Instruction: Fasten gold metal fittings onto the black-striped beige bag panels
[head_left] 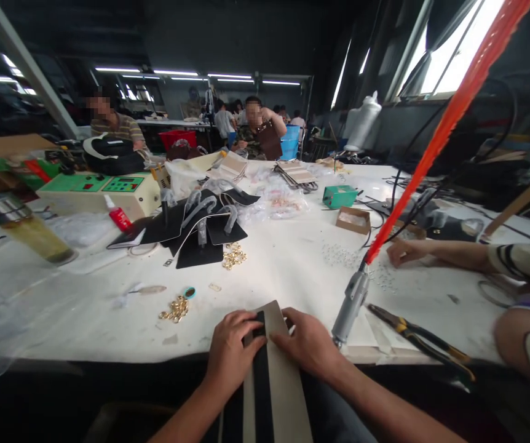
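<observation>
A flat beige panel with a black strip along it (280, 375) slants over the table's front edge, and I have a hand on each side of it. My left hand (233, 346) pinches its left side near the top, thumb and fingers on the black strip. On the right edge, my right hand (308, 344) grips the panel with the thumb on its face and the fingers behind. Small gold metal rings (176, 309) lie in a pile ahead of my left hand, beside a small round teal-rimmed tin (189, 293). A grey electric screwdriver (352, 304) hangs right of my right hand.
Pliers (419, 338) lie at the right front edge. A co-worker's hand (406, 251) rests near scattered small metal pieces. Black panels with wrapped handles (200, 237), more gold rings (234, 256), a green box (340, 197) and a drink bottle (29, 231) stand farther back. An orange cord (431, 154) crosses the right side.
</observation>
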Motion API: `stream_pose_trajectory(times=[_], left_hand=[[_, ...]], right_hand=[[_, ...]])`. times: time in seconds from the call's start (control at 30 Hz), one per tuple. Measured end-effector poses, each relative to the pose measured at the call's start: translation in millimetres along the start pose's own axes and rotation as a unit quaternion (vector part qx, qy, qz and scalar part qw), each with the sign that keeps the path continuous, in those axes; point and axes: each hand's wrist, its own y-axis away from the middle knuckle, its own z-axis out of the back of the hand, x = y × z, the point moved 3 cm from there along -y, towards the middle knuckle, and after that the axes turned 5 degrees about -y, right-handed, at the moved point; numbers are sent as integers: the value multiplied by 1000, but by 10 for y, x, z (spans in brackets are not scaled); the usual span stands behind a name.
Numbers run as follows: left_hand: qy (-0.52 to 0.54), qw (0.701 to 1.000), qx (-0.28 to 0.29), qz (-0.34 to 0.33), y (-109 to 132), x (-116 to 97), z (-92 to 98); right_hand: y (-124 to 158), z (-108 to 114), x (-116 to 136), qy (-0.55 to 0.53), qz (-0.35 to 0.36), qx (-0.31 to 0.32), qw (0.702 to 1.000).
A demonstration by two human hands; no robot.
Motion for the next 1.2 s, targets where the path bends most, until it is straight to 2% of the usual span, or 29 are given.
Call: stream_pose_trajectory(times=[0.1,0.2,0.27,0.33,0.5,0.57,0.67,0.8,1.03,1.2], left_hand=[[4,1000,5,6,-26,-2,17],[9,1000,4,7,-40,10,8],[10,1000,-1,5,-42,23,-5],[9,1000,-8,2,-41,38,-21],[5,1000,-19,1,-32,91,-55],[2,1000,-15,5,-27,108,-65],[-1,1000,-7,12,-22,114,-68],[3,1000,-3,18,-30,91,-49],[12,1000,-7,18,-41,57,-22],[17,999,6,29,-35,46,-31]], right_hand=[[385,526,-202,-100,-21,-54,993],[544,1183,-567,-112,-75,-217,967],[410,1489,-829,-110,-104,-275,950],[93,1630,-1047,-71,-105,-252,959],[-856,1603,-1353,38,-29,-160,986],[-1129,1563,-1433,72,-6,-139,988],[-1397,1527,-1545,130,-3,-125,984],[-1556,1521,-1623,191,-15,-107,976],[-1514,1563,-1636,246,-6,-41,968],[-1495,1544,-1572,292,45,-1,955]])
